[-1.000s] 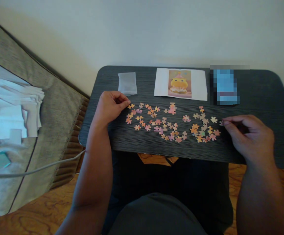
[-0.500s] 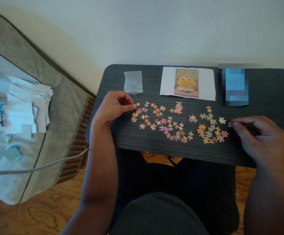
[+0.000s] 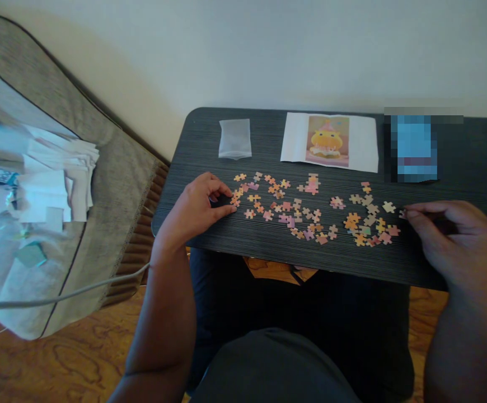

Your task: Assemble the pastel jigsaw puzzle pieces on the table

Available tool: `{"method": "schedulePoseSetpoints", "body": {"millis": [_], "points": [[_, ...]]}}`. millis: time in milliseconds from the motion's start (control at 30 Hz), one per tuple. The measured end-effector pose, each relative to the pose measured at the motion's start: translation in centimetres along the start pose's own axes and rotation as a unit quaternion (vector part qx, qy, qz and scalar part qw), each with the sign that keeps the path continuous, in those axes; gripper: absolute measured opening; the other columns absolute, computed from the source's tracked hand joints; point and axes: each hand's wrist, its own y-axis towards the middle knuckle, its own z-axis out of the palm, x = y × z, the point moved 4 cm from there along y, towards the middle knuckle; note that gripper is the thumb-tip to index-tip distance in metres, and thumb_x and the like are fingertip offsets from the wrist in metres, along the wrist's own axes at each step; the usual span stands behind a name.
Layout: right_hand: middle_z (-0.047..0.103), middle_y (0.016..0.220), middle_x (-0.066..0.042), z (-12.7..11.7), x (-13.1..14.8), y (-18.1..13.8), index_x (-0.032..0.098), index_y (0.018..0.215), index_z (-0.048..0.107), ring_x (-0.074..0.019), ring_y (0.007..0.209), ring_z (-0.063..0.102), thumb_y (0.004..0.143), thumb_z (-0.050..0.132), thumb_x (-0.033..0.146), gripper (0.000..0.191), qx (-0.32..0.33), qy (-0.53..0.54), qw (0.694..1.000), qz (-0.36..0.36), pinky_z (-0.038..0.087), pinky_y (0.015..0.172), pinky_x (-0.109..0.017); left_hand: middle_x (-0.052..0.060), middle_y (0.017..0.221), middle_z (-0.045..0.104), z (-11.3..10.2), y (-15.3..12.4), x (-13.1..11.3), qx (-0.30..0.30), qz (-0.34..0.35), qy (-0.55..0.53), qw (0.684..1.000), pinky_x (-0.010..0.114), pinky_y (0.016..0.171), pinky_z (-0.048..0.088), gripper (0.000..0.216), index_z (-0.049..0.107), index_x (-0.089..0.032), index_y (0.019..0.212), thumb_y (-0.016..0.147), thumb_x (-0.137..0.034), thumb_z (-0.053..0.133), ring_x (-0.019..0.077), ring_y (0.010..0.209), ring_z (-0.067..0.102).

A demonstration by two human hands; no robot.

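Several small pastel jigsaw pieces (image 3: pixel 306 210) lie scattered in a band across the dark table (image 3: pixel 268 246). My left hand (image 3: pixel 197 207) rests at the left end of the scatter, thumb and forefinger curled in a pinch beside the outermost pieces (image 3: pixel 235 200). At the right end, my right hand (image 3: pixel 457 235) has its fingers pressed together on a small piece (image 3: pixel 402 213). A reference picture of a yellow character (image 3: pixel 329 141) lies on white paper at the back of the table.
An empty clear plastic bag (image 3: pixel 235 138) lies at the back left of the table. A blurred blue item (image 3: pixel 413 148) sits at the back right. A fabric-covered stack with papers (image 3: pixel 37 184) and a white cable (image 3: pixel 79 288) stand to the left, over a wooden floor.
My left hand has slid down toward me, from the top left pieces to the lower left edge of the scatter. The right hand keeps its pinch on the piece. The camera has shifted left.
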Motion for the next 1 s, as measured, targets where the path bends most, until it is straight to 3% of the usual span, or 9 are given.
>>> {"method": "schedulePoseSetpoints", "body": {"millis": [167,367,500,733,900,1000], "points": [[0.084,0.107,-0.007,0.01,-0.14,0.13,0.029,0.106,0.085,-0.0256,0.083,0.074,0.095,0.078,0.042,0.018,0.002,0.006,1.000,-0.021,0.055,0.074,-0.041,0.004,0.106,0.070,0.63,0.12,-0.63,0.013,0.021,0.014,1.000,0.041,0.090,0.055,0.011,0.078,-0.022,0.100,0.091,-0.022,0.083,0.0225,0.097,0.068],[0.084,0.106,-0.007,0.11,0.16,0.19,0.026,0.106,0.085,-0.0206,0.078,0.070,0.096,0.078,0.041,0.019,0.008,0.002,1.000,-0.027,0.052,0.071,-0.036,0.006,0.107,0.071,0.79,0.09,-0.56,0.027,0.048,0.017,0.998,0.043,0.094,0.054,0.010,0.074,-0.021,0.105,0.095,-0.020,0.076,0.0253,0.104,0.068],[0.083,0.105,-0.006,0.09,0.13,0.27,0.026,0.105,0.085,-0.0202,0.078,0.070,0.096,0.078,0.039,0.018,0.009,0.001,1.000,-0.024,0.052,0.071,-0.035,0.005,0.104,0.073,0.95,0.14,-0.53,0.037,0.048,0.016,0.998,0.042,0.092,0.054,0.006,0.072,-0.022,0.098,0.095,-0.018,0.071,0.0248,0.100,0.068],[0.084,0.105,-0.006,0.13,0.12,0.30,0.025,0.105,0.085,-0.0197,0.077,0.070,0.097,0.078,0.040,0.018,0.010,0.008,0.999,-0.031,0.052,0.071,-0.035,0.006,0.107,0.074,0.54,-0.12,-0.46,0.038,0.030,-0.009,0.999,0.042,0.089,0.055,0.019,0.075,-0.023,0.114,0.095,-0.023,0.072,0.0236,0.097,0.069],[0.083,0.106,-0.006,0.14,0.42,0.21,0.025,0.106,0.085,-0.0201,0.080,0.070,0.098,0.077,0.038,0.017,0.016,0.003,1.000,-0.023,0.051,0.071,-0.034,0.006,0.106,0.075,0.70,-0.53,-0.62,0.007,0.015,0.029,0.999,0.042,0.089,0.056,0.021,0.077,-0.024,0.109,0.092,-0.035,0.082,0.0250,0.096,0.070],[0.082,0.106,-0.006,0.07,0.81,0.24,0.024,0.104,0.084,-0.0202,0.081,0.070,0.099,0.076,0.036,0.015,0.024,0.016,0.999,-0.021,0.051,0.072,-0.035,0.006,0.098,0.074,1.10,-0.58,-0.89,-0.005,0.004,0.044,0.999,0.042,0.085,0.055,0.016,0.076,-0.024,0.103,0.095,-0.038,0.079,0.0261,0.091,0.071]]}}
